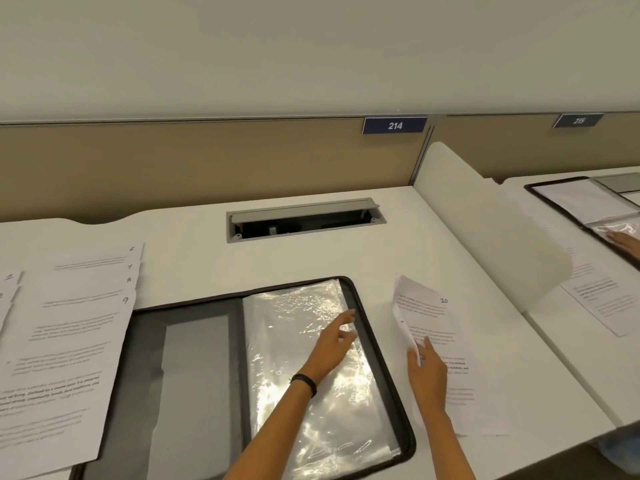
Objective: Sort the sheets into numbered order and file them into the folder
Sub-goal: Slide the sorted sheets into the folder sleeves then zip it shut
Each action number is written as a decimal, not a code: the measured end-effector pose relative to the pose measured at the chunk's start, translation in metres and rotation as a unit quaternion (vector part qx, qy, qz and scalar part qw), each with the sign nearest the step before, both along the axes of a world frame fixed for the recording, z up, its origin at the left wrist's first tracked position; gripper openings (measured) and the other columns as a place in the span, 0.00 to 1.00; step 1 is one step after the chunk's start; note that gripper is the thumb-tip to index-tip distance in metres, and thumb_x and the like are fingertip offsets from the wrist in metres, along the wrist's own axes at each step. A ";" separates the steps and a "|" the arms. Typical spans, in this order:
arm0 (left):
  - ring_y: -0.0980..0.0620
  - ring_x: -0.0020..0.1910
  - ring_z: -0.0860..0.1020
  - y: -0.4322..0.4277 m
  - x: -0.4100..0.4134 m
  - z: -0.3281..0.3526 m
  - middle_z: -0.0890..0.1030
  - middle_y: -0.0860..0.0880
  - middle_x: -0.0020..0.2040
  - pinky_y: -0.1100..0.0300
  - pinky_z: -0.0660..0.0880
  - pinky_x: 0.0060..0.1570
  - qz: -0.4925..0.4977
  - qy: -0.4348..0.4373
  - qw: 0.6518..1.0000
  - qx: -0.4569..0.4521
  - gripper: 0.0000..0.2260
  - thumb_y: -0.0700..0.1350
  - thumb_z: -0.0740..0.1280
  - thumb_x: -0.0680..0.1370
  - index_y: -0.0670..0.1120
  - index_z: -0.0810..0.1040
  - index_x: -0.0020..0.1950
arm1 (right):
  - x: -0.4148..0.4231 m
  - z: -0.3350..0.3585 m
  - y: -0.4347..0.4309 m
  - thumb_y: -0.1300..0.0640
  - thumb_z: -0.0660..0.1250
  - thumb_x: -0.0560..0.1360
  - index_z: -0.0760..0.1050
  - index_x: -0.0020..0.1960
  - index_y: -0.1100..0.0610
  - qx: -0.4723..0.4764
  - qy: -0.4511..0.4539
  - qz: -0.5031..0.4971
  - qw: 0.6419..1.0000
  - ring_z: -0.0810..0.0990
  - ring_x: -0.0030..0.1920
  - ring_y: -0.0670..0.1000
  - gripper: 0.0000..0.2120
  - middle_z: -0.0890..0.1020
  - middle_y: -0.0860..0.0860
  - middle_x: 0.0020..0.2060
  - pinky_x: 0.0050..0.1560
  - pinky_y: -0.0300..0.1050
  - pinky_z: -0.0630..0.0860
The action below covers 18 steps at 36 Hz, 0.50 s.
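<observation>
White desk [450, 237], lower right: pinching limp sheet 10 [433, 317] by its edge in right hand [427, 372]; touching slippery sleeve [298, 341] with flat left hand [332, 344].

- A pale wall [311, 46] filled the top of the frame.
- A tan partition [207, 161] with a blue "214" plate [394, 125] crossed the middle.
- A white desk [194, 233] had a grey cable hatch [304, 220] at centre.

Shared office or study hall: white desks [194, 233] side by side, a divider [485, 216] between them, a tan partition [207, 161] behind bearing plate 214 [394, 125] and plate 215 [578, 120], and a cable hatch [304, 220] near the far edge.
</observation>
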State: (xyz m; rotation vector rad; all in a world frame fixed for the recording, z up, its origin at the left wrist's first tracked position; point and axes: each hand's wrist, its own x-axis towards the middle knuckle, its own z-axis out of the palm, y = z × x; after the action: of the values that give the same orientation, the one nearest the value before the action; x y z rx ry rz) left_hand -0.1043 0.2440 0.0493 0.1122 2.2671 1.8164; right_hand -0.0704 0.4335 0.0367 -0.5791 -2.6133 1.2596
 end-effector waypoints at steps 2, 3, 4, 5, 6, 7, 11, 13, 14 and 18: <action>0.54 0.56 0.75 0.009 -0.002 0.014 0.70 0.50 0.68 0.61 0.74 0.56 -0.036 -0.040 0.999 -0.007 0.20 0.47 0.61 0.82 0.52 0.63 0.73 | -0.005 0.010 -0.009 0.61 0.61 0.79 0.67 0.69 0.65 -0.012 0.005 0.006 1.000 0.72 0.66 0.60 0.20 0.72 0.60 0.67 0.64 0.50 0.69; 0.53 0.59 0.74 0.013 -0.003 0.019 0.69 0.50 0.68 0.60 0.73 0.58 -0.047 -0.058 0.997 0.000 0.21 0.49 0.60 0.82 0.51 0.62 0.74 | -0.007 0.014 -0.013 0.60 0.61 0.79 0.67 0.69 0.64 -0.015 0.009 0.011 1.000 0.73 0.65 0.60 0.20 0.72 0.61 0.67 0.63 0.50 0.70; 0.52 0.61 0.73 0.017 -0.003 0.023 0.69 0.49 0.68 0.58 0.72 0.60 -0.055 -0.070 0.996 0.010 0.22 0.50 0.60 0.82 0.52 0.61 0.75 | -0.009 0.018 -0.018 0.60 0.61 0.79 0.68 0.69 0.64 -0.019 0.013 0.016 1.000 0.73 0.65 0.60 0.20 0.72 0.60 0.67 0.63 0.51 0.70; 0.51 0.63 0.72 0.020 -0.002 0.026 0.69 0.49 0.69 0.57 0.71 0.62 -0.063 -0.076 0.995 0.016 0.23 0.51 0.60 0.81 0.52 0.60 0.75 | -0.010 0.022 -0.022 0.59 0.61 0.79 0.68 0.69 0.63 -0.022 0.019 0.022 0.999 0.73 0.65 0.60 0.19 0.72 0.60 0.67 0.63 0.50 0.70; 0.51 0.64 0.72 0.022 -0.001 0.027 0.69 0.49 0.69 0.56 0.70 0.64 -0.069 -0.078 0.994 0.019 0.23 0.52 0.60 0.81 0.52 0.60 0.76 | -0.012 0.026 -0.027 0.59 0.61 0.79 0.69 0.69 0.62 -0.024 0.026 0.030 0.999 0.72 0.65 0.59 0.19 0.72 0.59 0.68 0.63 0.50 0.69; 0.51 0.64 0.71 0.023 -0.001 0.028 0.69 0.48 0.69 0.56 0.70 0.64 -0.071 -0.083 0.994 0.025 0.24 0.53 0.60 0.81 0.53 0.59 0.76 | -0.013 0.030 -0.032 0.59 0.61 0.79 0.70 0.68 0.62 -0.024 0.033 0.041 0.998 0.72 0.66 0.59 0.18 0.71 0.58 0.68 0.63 0.49 0.69; 0.54 0.63 0.73 0.023 0.005 0.037 0.72 0.50 0.66 0.57 0.72 0.63 -0.045 -0.091 0.990 0.094 0.23 0.52 0.60 0.81 0.52 0.60 0.75 | -0.017 0.041 -0.048 0.57 0.61 0.79 0.71 0.67 0.59 -0.039 0.046 0.086 0.994 0.72 0.66 0.56 0.17 0.69 0.54 0.70 0.58 0.41 0.69; 0.59 0.58 0.76 0.020 0.008 0.045 0.76 0.55 0.60 0.61 0.75 0.58 -0.021 -0.085 0.987 0.132 0.19 0.48 0.61 0.81 0.52 0.64 0.72 | -0.019 0.045 -0.056 0.57 0.61 0.79 0.70 0.68 0.58 -0.043 0.050 0.106 0.992 0.73 0.65 0.55 0.18 0.69 0.54 0.70 0.57 0.40 0.70; 0.61 0.55 0.78 0.017 0.009 0.049 0.77 0.56 0.57 0.63 0.76 0.55 -0.008 -0.082 0.986 0.145 0.16 0.45 0.61 0.82 0.54 0.66 0.69 | -0.020 0.046 -0.060 0.57 0.61 0.79 0.70 0.69 0.58 -0.048 0.051 0.118 0.991 0.73 0.65 0.54 0.19 0.69 0.54 0.70 0.57 0.41 0.71; 0.55 0.56 0.80 0.000 0.013 0.057 0.79 0.49 0.60 0.63 0.77 0.50 0.057 -0.064 0.980 0.181 0.16 0.41 0.61 0.81 0.52 0.67 0.68 | -0.023 0.051 -0.081 0.60 0.60 0.80 0.66 0.72 0.56 -0.089 0.044 0.204 0.974 0.65 0.70 0.50 0.20 0.65 0.52 0.72 0.66 0.42 0.66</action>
State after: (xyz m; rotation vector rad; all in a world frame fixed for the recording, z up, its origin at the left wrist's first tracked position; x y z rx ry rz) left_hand -0.0917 0.2440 0.1063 -0.0741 1.8712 2.2107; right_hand -0.0931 0.3528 0.0879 0.0007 -2.6449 1.6042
